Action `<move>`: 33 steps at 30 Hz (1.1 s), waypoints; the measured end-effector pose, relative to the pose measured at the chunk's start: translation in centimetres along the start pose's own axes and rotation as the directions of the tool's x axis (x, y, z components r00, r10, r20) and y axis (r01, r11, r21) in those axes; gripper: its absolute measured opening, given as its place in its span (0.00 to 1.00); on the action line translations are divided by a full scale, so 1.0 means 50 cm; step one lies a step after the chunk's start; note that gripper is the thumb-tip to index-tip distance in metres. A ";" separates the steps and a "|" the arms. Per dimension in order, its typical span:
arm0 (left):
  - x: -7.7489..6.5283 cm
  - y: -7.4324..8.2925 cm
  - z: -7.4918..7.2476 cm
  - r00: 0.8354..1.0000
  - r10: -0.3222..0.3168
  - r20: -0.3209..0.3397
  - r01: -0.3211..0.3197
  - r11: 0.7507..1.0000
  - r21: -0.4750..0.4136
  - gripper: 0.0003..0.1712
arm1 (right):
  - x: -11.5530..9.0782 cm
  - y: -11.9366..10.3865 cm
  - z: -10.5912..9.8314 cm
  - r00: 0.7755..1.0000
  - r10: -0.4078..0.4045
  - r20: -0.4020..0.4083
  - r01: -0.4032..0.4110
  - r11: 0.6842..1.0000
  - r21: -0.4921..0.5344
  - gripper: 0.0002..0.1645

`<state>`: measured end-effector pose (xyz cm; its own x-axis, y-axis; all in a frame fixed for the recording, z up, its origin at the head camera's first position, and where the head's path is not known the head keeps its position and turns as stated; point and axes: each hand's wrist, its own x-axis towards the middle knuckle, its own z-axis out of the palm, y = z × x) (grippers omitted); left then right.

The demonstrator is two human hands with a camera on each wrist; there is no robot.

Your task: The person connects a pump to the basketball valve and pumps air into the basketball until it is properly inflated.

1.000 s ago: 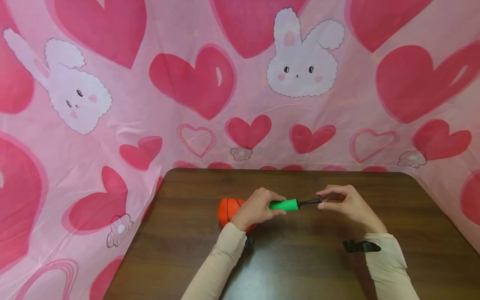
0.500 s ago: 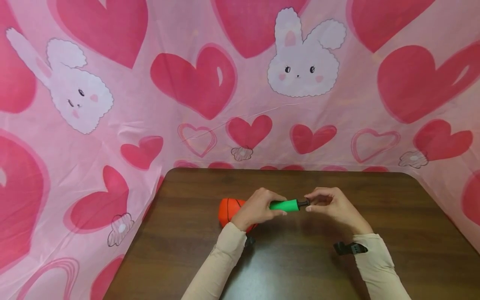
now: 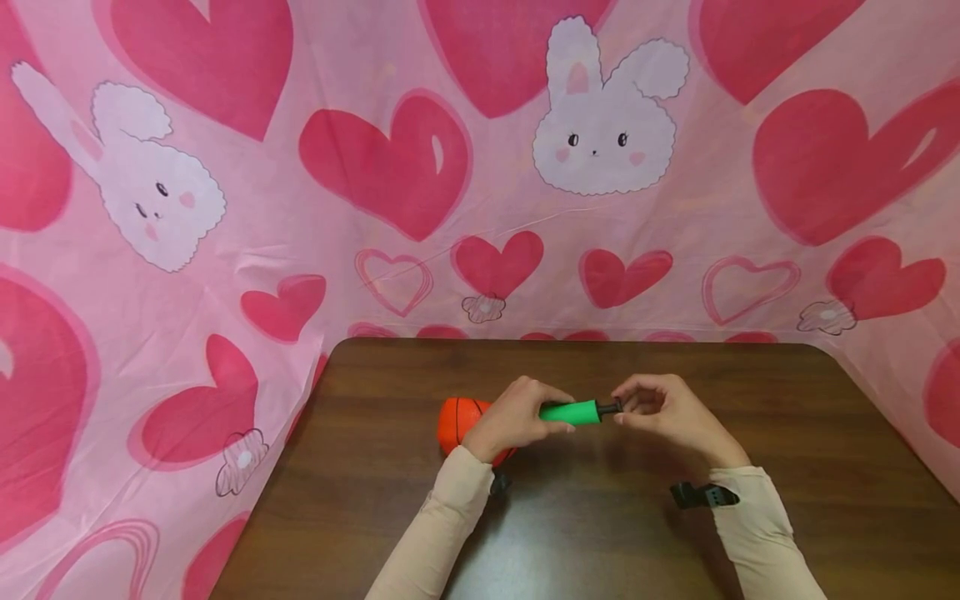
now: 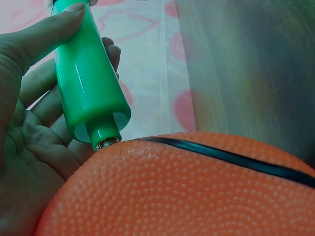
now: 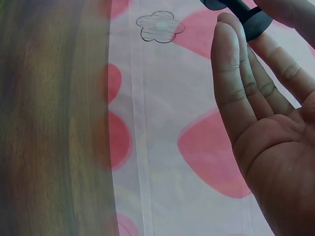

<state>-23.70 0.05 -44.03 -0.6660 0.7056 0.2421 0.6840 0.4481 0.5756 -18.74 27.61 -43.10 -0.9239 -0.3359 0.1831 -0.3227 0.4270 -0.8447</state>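
Observation:
My left hand (image 3: pixel 517 417) grips the green barrel of a hand pump (image 3: pixel 572 412), thumb along one side and fingers round the other. An orange ball (image 3: pixel 459 421) with black seams lies at that wrist, partly hidden by the hand. Close up in the left wrist view, the pump's nozzle end (image 4: pixel 106 140) sits right by the pebbled ball (image 4: pixel 187 196); whether they touch I cannot tell. Fingertips of my right hand (image 3: pixel 667 412) pinch the black pump handle (image 5: pixel 257 23), whose short rod shows outside the barrel.
A brown wooden table (image 3: pixel 600 542) lies beneath both hands. Pink cloth (image 3: pixel 495 208) with hearts and rabbits hangs behind it and along the left. Black camera mounts (image 3: pixel 705 495) are strapped at the wrists.
My right hand has moved left, pushing the handle in, so the long black rod is now mostly inside the green barrel. The left hand and ball have stayed put.

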 end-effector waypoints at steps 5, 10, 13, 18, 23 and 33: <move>0.000 -0.003 0.001 1.000 0.004 0.002 -0.004 1.000 0.002 0.17 | -0.002 -0.005 0.000 1.000 0.014 -0.003 -0.014 1.000 0.003 0.14; -0.001 -0.006 0.004 1.000 -0.010 0.011 0.011 1.000 -0.012 0.17 | -0.005 -0.007 -0.003 1.000 0.022 0.001 -0.022 1.000 -0.009 0.14; -0.002 -0.007 0.004 1.000 -0.017 0.013 0.017 1.000 -0.019 0.18 | -0.006 -0.006 -0.009 1.000 -0.006 -0.008 0.006 0.999 -0.037 0.13; -0.004 -0.011 -0.001 1.000 -0.016 0.000 0.016 0.999 -0.041 0.19 | -0.019 -0.002 -0.041 0.997 -0.064 -0.044 0.063 0.998 -0.024 0.13; -0.004 -0.014 -0.003 1.000 -0.020 0.000 0.020 0.999 -0.046 0.19 | -0.038 0.001 -0.078 0.993 -0.081 -0.080 0.082 0.997 -0.003 0.15; -0.003 -0.013 -0.010 1.000 -0.028 0.013 0.028 0.999 -0.041 0.19 | -0.066 0.001 -0.127 0.982 -0.113 -0.152 0.110 0.993 -0.028 0.20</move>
<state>-24.22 -0.61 -44.07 -0.6807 0.7000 0.2159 0.6521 0.4448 0.6140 -17.01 34.06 -40.56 -0.9018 -0.2510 0.3518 -0.4284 0.4108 -0.8048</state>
